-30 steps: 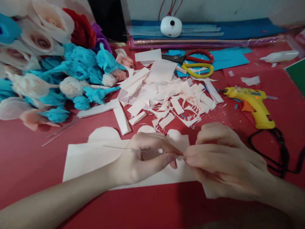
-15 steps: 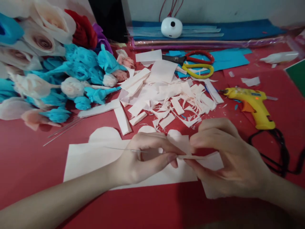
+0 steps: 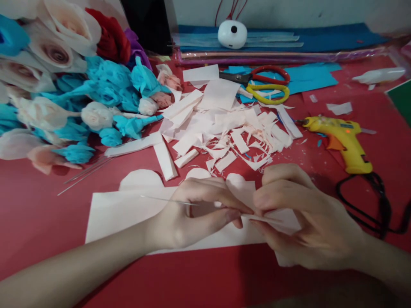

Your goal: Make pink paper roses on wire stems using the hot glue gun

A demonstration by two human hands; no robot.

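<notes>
Between thumb and forefinger, my left hand (image 3: 199, 214) pinches the left end of a folded piece of pale crepe paper (image 3: 263, 219). A thin wire (image 3: 163, 199) also rests in that hand, its free end sticking out leftward over the wrist. My right hand (image 3: 308, 214) has its thumb and fingertips closed on the same paper, and part of the paper shows below its fingers. Under both hands lies a flat pale paper sheet (image 3: 118, 216), with rounded paper petals (image 3: 141, 179) at its far edge.
Beyond the hands lie pale paper scraps (image 3: 221, 124) and scissors (image 3: 253, 81). A yellow glue gun (image 3: 343, 139) with a black cord (image 3: 379, 205) is on the right. Paper flowers (image 3: 109, 85) fill the left. A glue bottle (image 3: 379, 76) lies at the back right.
The right fingers have come down onto the folded paper, closing the gap above it. The left hand has barely moved and keeps its pinch.
</notes>
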